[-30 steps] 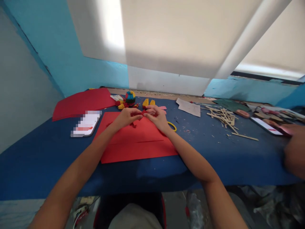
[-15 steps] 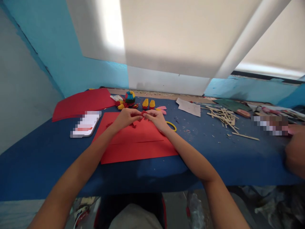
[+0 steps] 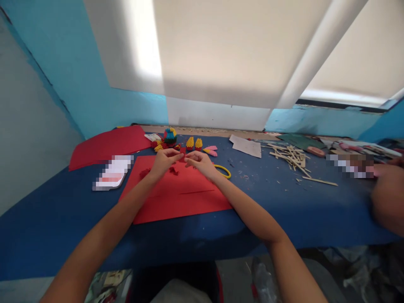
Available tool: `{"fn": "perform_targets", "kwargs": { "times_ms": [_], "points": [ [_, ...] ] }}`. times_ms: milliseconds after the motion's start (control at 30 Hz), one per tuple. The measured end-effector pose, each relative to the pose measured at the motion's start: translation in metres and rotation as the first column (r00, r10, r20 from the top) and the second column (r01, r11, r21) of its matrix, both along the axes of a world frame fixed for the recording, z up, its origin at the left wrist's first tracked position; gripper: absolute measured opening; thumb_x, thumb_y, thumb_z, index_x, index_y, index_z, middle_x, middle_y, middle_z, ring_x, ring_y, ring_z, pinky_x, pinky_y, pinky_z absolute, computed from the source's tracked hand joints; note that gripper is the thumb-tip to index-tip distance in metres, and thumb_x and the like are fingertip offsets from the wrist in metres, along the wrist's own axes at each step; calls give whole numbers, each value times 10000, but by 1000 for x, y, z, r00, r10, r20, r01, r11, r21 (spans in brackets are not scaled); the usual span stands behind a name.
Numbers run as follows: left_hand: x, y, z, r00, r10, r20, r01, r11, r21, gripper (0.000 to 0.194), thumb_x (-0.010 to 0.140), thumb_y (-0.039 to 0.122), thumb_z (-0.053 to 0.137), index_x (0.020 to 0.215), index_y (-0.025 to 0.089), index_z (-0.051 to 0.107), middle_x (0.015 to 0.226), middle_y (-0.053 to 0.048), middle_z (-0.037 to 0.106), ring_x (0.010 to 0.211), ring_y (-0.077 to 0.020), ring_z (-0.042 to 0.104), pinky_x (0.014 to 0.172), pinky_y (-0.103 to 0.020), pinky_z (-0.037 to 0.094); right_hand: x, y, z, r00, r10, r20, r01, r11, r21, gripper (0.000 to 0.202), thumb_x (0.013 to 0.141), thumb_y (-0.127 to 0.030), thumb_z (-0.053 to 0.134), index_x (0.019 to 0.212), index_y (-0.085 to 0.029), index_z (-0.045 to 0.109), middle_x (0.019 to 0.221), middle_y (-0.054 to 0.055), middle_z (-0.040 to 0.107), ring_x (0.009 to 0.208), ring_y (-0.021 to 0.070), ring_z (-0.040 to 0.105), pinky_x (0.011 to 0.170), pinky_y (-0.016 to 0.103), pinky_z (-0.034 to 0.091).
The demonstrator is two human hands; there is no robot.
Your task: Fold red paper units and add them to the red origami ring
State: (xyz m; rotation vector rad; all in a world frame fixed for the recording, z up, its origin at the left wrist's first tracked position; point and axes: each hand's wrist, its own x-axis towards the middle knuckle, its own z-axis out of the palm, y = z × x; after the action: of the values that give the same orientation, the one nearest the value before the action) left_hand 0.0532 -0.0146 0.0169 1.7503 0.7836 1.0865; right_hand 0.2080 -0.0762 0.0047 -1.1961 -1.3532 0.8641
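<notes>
My left hand [image 3: 166, 163] pinches a small piece of red paper [image 3: 183, 152] between thumb and fingertips. Close beside it on the right, my right hand [image 3: 201, 163] has bent fingers, with thumb and index a little apart near the paper's edge. Both hands are above large red paper sheets [image 3: 176, 206] on the blue table. Small folded red paper pieces [image 3: 173, 171] lie on the sheets under my hands. A yellow ring-shaped handle [image 3: 224, 171] shows by my right wrist, its rest hidden.
Behind my hands stand a multicoloured folded-paper model [image 3: 170, 136] and two yellow-and-red ones [image 3: 194, 144]. A phone [image 3: 113, 172] and more red sheets [image 3: 110, 145] lie left. Thin wooden sticks [image 3: 292, 158] and an eraser-like pink block [image 3: 315, 151] lie right, near another person's arm [image 3: 388, 198].
My right fingertips have drawn slightly away from the small red paper, while the left hand keeps hold of it. The whole view has shifted a little.
</notes>
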Motion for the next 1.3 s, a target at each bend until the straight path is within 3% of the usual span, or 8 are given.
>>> {"fn": "perform_targets", "kwargs": {
  "times_ms": [367, 567, 667, 833, 967, 1067, 1167, 1300],
  "points": [
    [1, -3, 1, 997, -39, 69, 45, 995, -89, 300, 600, 440, 758, 637, 157, 666, 688, -42, 648, 703, -193, 593, 670, -311, 451, -8, 9, -12, 999, -32, -10, 32, 996, 83, 153, 773, -325, 596, 775, -174, 613, 751, 22, 669, 678, 120, 603, 626, 241, 444],
    [-3, 1, 7, 994, -111, -1, 111, 993, -32, 256, 600, 379, 754, 721, 165, 684, 762, -43, 678, 733, -200, 606, 670, -298, 457, -8, 5, -13, 995, -25, 92, 15, 994, 112, 151, 802, -298, 574, 716, -174, 560, 669, -2, 616, 606, 113, 554, 576, 235, 415],
    [-7, 5, 9, 995, -91, -37, 91, 996, -9, 193, 636, 347, 719, 685, 167, 670, 711, -24, 658, 718, -189, 586, 663, -283, 436, -6, 0, -12, 967, -10, 254, -37, 984, 177, 126, 849, -292, 539, 870, -173, 576, 747, 16, 649, 646, 127, 583, 602, 246, 439],
    [-13, 13, 5, 993, -95, -71, 92, 995, -43, 210, 724, 382, 657, 735, 172, 648, 684, -4, 613, 663, -161, 575, 607, -261, 423, 0, -4, -12, 779, -193, 596, -175, 847, 503, 197, 868, -192, 521, 1057, -181, 576, 994, 86, 680, 881, 175, 629, 789, 313, 482],
    [-13, 15, 1, 960, -246, -133, 231, 965, -121, 299, 710, 434, 684, 831, 160, 675, 695, -31, 638, 590, -167, 605, 562, -277, 463, 2, -1, -15, 755, -338, 562, -159, 736, 658, 162, 915, -248, 512, 993, -189, 642, 936, 82, 668, 856, 167, 610, 766, 299, 494],
    [-12, 15, -1, 937, -311, -160, 289, 946, -147, 340, 728, 479, 660, 830, 155, 670, 685, -41, 641, 539, -164, 605, 539, -287, 481, 4, 1, -15, 754, -356, 553, -174, 703, 690, 205, 928, -298, 503, 923, -199, 683, 886, 74, 642, 840, 161, 594, 739, 287, 494],
    [-13, 14, 0, 932, -316, -178, 298, 947, -124, 355, 767, 509, 599, 768, 157, 647, 660, -41, 634, 537, -168, 609, 540, -289, 487, 7, 2, -13, 737, -321, 595, -221, 718, 660, 224, 931, -309, 498, 906, -215, 700, 913, 76, 628, 868, 165, 590, 752, 299, 489],
    [-15, 13, 4, 935, -276, -224, 278, 960, -24, 304, 788, 450, 561, 719, 167, 645, 655, -42, 644, 564, -168, 609, 556, -279, 475, 10, 1, -9, 718, -228, 658, -254, 794, 552, 179, 913, -293, 526, 897, -240, 696, 981, 77, 616, 913, 176, 582, 798, 328, 480]
  ]
}}
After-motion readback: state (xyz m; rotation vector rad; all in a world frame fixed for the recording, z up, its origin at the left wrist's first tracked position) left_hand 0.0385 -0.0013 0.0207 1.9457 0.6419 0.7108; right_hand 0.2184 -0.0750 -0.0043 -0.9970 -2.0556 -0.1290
